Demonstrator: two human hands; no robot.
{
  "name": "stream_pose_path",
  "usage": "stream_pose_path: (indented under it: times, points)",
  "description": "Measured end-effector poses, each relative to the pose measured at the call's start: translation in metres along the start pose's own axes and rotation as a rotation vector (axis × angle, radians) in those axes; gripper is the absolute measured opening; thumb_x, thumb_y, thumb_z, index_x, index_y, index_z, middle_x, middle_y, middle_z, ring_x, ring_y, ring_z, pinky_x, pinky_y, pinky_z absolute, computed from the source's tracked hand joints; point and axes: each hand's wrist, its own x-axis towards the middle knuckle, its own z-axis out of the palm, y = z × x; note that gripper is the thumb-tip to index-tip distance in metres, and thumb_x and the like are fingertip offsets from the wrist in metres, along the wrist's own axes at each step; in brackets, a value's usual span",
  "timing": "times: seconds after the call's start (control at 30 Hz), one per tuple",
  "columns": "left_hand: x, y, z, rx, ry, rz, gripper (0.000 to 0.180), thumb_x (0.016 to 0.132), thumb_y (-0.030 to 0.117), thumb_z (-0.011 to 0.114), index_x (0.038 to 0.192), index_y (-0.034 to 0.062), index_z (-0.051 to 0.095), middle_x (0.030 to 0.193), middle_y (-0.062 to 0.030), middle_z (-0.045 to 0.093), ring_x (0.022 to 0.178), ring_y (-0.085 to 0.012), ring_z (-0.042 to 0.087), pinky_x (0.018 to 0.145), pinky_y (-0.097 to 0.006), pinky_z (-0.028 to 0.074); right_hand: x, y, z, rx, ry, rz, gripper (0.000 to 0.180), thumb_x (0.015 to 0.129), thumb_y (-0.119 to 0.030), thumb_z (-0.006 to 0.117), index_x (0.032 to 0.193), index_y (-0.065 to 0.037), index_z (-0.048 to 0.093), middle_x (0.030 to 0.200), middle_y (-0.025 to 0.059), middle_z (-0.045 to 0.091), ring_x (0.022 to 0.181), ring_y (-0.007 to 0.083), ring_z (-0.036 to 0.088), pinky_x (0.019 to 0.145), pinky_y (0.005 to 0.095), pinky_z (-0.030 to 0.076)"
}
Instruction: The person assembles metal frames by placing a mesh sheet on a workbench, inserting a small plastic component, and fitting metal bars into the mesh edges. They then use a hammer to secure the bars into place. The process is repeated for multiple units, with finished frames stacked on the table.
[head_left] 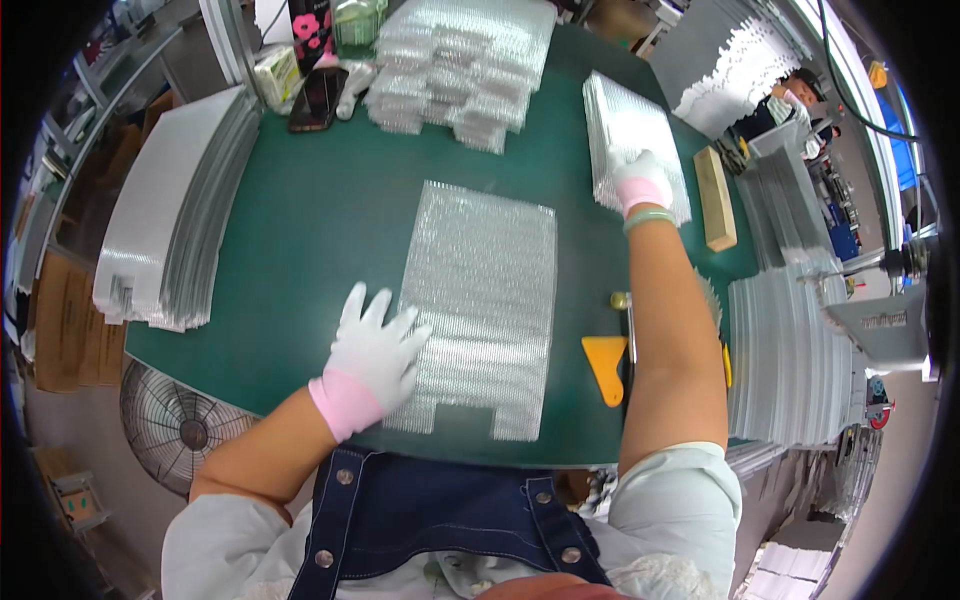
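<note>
Overhead, from the head camera, I see both gloved hands on the green desk [320, 230]. My left hand [372, 345] lies flat with its fingers spread, palm down on the lower left edge of a bubble-wrap sheet [485, 300] that rests in the middle of the desk; its grip pinches nothing, it only presses. The sheet's near edge has a notch cut into it, just above the desk's front rim.

My right hand [640, 182] reaches far out to a stack of bubble-wrap sheets [630, 130] at the right rear. It rests on top of the stack's near end, fingers curled down, but I cannot tell whether they pinch a sheet or merely touch it, since the white glove blends into the shiny plastic.

My right forearm covers part of a yellow scraper [605, 365] and a thin tool beside it. A wooden block [715, 198] lies just right of the stack. A heap of folded bubble bags [460, 70] sits at the back, a dark phone [317, 98] to its left. White stacked sheets [165, 215] at the left edge bend with the lens. A fan [175, 425] shows below the desk, partly cut off.
</note>
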Motion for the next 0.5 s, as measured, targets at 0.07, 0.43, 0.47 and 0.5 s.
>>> stream_pose_path:
  times: [0.07,0.43,0.47,0.5]
  points:
    - [0.009,-0.002,0.0,-0.025,0.017,0.048,0.046,0.075,0.021,0.068,0.119,0.0083,0.066,0.126,-0.0154,0.062,0.123,-0.0412,0.051,0.111,-0.064,0.028,0.067,0.041,0.072,-0.184,0.044,0.075,0.064,0.09,-0.054,0.055,0.124,-0.001,0.065,0.125,0.0248,0.065,0.119,0.0359,0.063,0.099,0.045,0.049]
    - [0.004,0.004,0.001,-0.043,0.018,-0.045,0.046,0.075,0.017,0.068,0.12,0.0079,0.065,0.125,-0.0179,0.061,0.124,-0.0414,0.051,0.111,-0.064,0.028,0.082,0.008,0.045,-0.311,-0.265,-0.013,0.057,0.088,-0.045,0.06,0.132,-0.009,0.063,0.139,0.0162,0.058,0.128,0.0357,0.056,0.108,0.0471,0.043]
    - [0.005,0.004,0.002,-0.049,0.022,-0.041,0.046,0.075,0.017,0.068,0.12,0.0077,0.065,0.125,-0.0182,0.061,0.124,-0.0414,0.051,0.111,-0.064,0.028,0.082,0.007,0.045,-0.37,-0.278,-0.033,0.056,0.087,-0.044,0.061,0.131,-0.009,0.063,0.14,0.0162,0.058,0.128,0.0355,0.056,0.108,0.047,0.043]
    - [0.005,0.003,0.003,-0.056,0.025,-0.037,0.046,0.075,0.016,0.068,0.12,0.0075,0.065,0.125,-0.0184,0.061,0.124,-0.0414,0.051,0.111,-0.064,0.028,0.087,0.013,0.046,-0.343,-0.221,-0.087,0.058,0.086,-0.045,0.061,0.131,-0.009,0.063,0.14,0.0164,0.057,0.129,0.0348,0.055,0.108,0.0465,0.043]
